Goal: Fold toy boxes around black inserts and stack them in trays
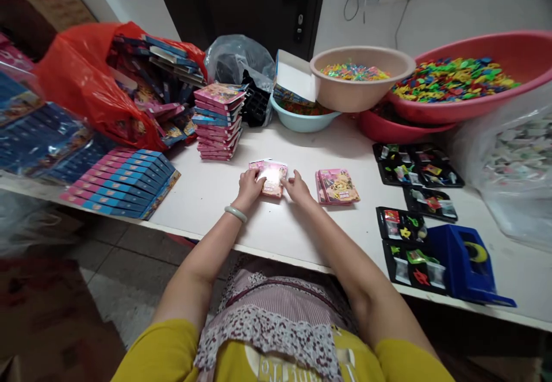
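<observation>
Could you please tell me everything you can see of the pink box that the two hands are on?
The pink box is a small flat carton, seemingly printed card, lying flat on the white table. Glare washes out its top, so the print is unreadable. The left hand grips its left edge and the right hand touches its right edge. A similar pink box lies apart to its right.

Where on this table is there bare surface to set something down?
Bare table lies between the pink box stack and the black trays, and along the near edge below both hands. The back row of basins and the left side are crowded.
</observation>
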